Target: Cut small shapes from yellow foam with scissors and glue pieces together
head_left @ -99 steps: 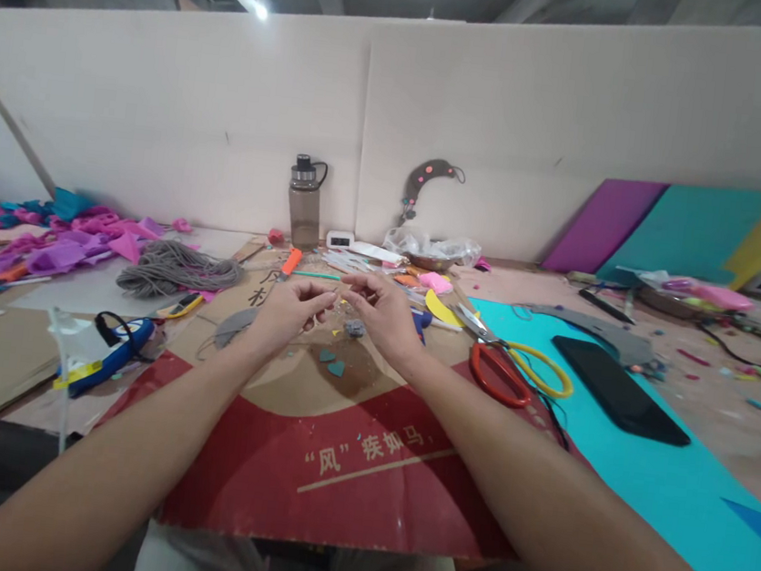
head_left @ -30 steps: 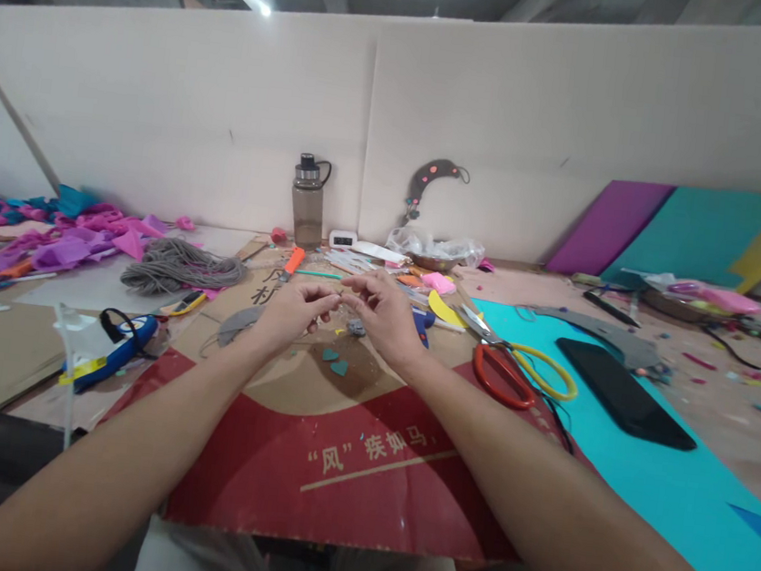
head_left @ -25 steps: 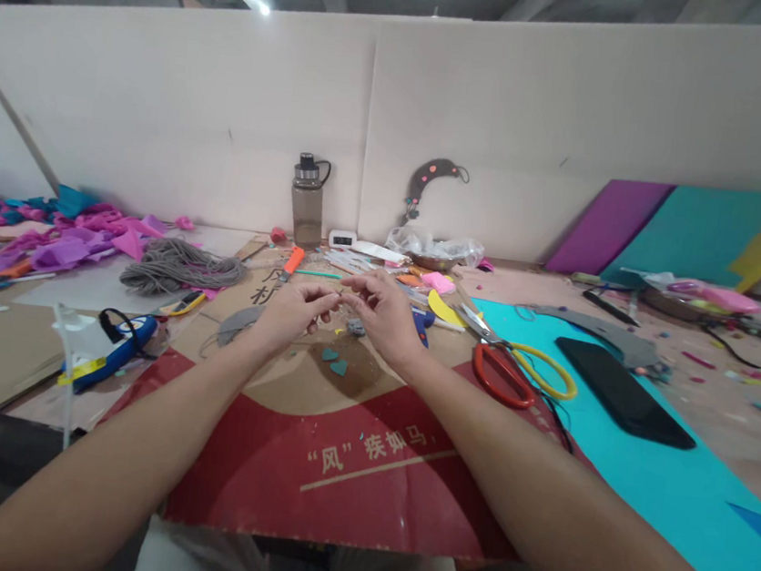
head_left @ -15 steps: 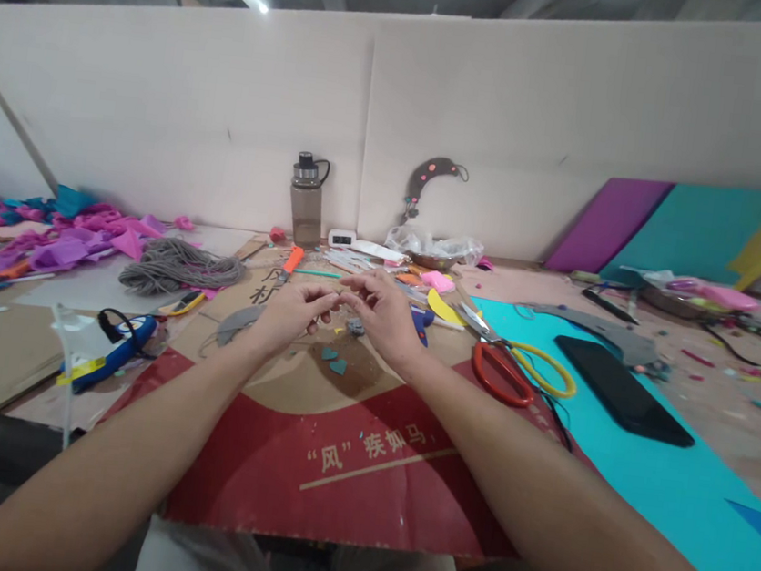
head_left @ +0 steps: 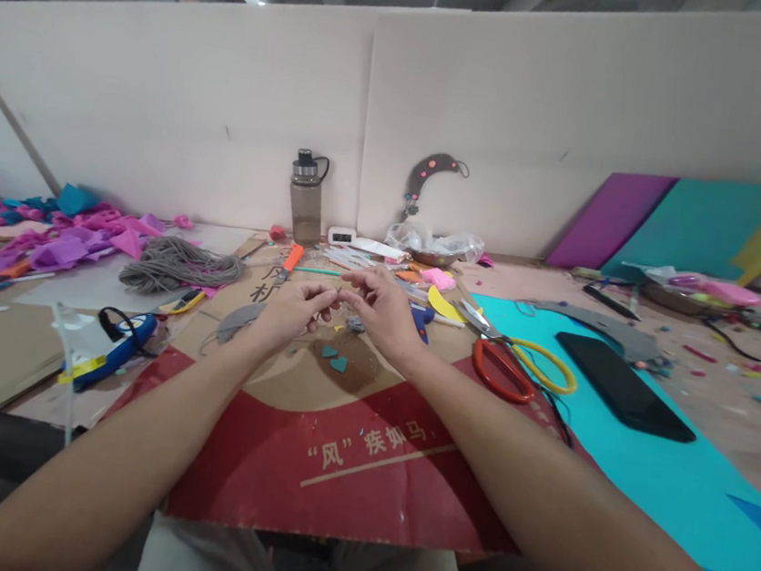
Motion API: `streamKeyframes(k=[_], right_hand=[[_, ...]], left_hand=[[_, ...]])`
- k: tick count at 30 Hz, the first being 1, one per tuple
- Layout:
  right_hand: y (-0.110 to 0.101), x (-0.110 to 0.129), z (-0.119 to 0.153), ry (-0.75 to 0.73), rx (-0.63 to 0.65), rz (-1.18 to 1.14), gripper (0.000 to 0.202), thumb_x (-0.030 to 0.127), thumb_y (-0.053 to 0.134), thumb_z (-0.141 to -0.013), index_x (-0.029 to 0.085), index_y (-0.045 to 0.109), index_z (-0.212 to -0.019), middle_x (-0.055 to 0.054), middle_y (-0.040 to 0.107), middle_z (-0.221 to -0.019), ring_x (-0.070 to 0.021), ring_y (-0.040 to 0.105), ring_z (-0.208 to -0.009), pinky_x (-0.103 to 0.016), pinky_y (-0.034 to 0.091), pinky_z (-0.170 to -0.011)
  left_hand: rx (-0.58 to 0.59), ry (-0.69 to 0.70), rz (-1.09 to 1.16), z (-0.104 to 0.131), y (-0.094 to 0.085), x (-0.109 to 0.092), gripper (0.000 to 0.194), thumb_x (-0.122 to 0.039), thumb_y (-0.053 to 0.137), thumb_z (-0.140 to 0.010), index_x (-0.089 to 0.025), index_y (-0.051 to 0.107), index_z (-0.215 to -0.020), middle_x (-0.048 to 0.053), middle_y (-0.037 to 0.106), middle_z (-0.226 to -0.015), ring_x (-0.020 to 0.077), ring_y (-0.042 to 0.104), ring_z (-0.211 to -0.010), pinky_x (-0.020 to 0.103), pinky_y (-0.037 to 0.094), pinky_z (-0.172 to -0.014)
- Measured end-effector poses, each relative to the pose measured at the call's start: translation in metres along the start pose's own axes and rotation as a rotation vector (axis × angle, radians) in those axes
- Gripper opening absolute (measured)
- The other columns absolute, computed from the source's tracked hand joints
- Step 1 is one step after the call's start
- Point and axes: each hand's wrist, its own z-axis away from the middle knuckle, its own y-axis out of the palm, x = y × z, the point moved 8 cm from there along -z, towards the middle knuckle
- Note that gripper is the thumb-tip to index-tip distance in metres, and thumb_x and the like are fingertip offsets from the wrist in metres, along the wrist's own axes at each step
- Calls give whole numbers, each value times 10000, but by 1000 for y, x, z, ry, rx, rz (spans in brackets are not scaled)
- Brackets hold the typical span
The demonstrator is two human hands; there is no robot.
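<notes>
Over the cardboard sheet (head_left: pixel 342 501), my left hand (head_left: pixel 295 312) and my right hand (head_left: pixel 383 315) meet, thumbs and forefingers pinched close together. Whatever sits between the fingertips is too small to make out. Just below them lie two teal heart pieces (head_left: pixel 338 364), flat on the cardboard. A small grey piece (head_left: pixel 355 324) shows beside my right hand's fingers. To the left of my left wrist is a grey flat piece (head_left: pixel 237 322), partly covered by the wrist. A blue tool (head_left: pixel 421 320), partly hidden, lies behind my right hand.
Scissors (head_left: pixel 501 365) with red and yellow handles and a black phone (head_left: pixel 623 386) lie on a turquoise sheet (head_left: pixel 694 486) at right. Grey cord (head_left: pixel 180 267) and a blue device (head_left: pixel 113 351) are at left. A bottle (head_left: pixel 306 199) stands by the wall near a hanging grey crescent (head_left: pixel 426 179).
Both hands stay pinched together in nearly the same place, with only slight finger movement. The camera view has shifted very slightly; the objects on the table have not moved.
</notes>
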Motion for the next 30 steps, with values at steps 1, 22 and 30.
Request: streamKeyframes(k=[1,22,30], right_hand=[[0,0,0,-3,-2,1,191,236,632,-832,190,666,-1014,-39,531,-878,-150,521,-769,-291,446,-686],[-1,7,1,-41,5,54,49,186,616,-833,192,662,-850,-28,573,-807,-158,527,-766,-284,405,-674],[-4,2,0,-21,-30,137,175,267,541,-873,202,500,-716,0,523,-695,-152,464,-664,-275,349,-625]], left_hand=[[1,2,14,0,0,-1,308,-461,591,-785,-160,650,-812,-3,546,-647,71,453,-498,205,337,-447],[26,57,-73,1,2,-4,280,-430,571,-807,-157,632,-796,-9,550,-630,70,453,-493,196,376,-452],[43,23,115,2,5,-6,387,-475,535,-830,-143,650,-994,72,637,-856,93,560,-601,185,371,-432]])
